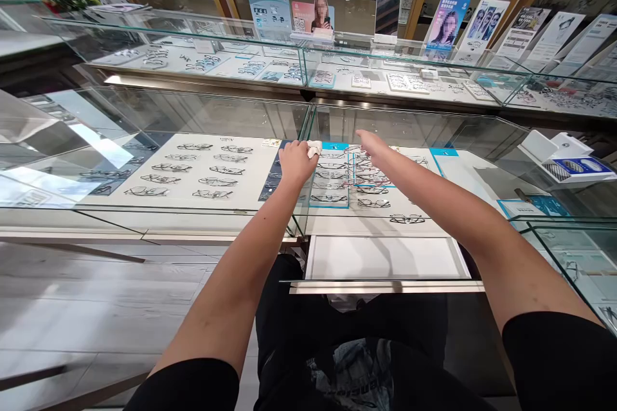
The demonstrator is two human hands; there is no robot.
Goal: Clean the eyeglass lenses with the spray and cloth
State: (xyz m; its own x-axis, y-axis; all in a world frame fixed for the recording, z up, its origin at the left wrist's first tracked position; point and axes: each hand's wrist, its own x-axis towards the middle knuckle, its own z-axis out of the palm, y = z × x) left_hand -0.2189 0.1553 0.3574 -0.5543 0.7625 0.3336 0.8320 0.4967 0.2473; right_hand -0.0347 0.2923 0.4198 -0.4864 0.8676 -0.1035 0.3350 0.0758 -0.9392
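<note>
My left hand [297,164] is closed round a crumpled white cloth [315,149], above the glass counter close to the upright glass divider [307,141]. Stretched over the right-hand section, my right hand [373,146] is open with nothing visible in it; a finger or thumb points left and the rest are partly hidden. Below it, through the glass, several pairs of glasses [373,203] lie in rows, some on a blue-edged display card [329,207]. Left of the divider, more glasses [213,182] lie in columns on a white display board [248,189].
A white drawer [385,260] stands pulled out before my lap. Another glass showcase [241,45] runs behind, with advertising cards [270,13] on top. At right are an opened white box [569,157] and another glass counter [573,250]. Pale flooring [120,308] shows at left.
</note>
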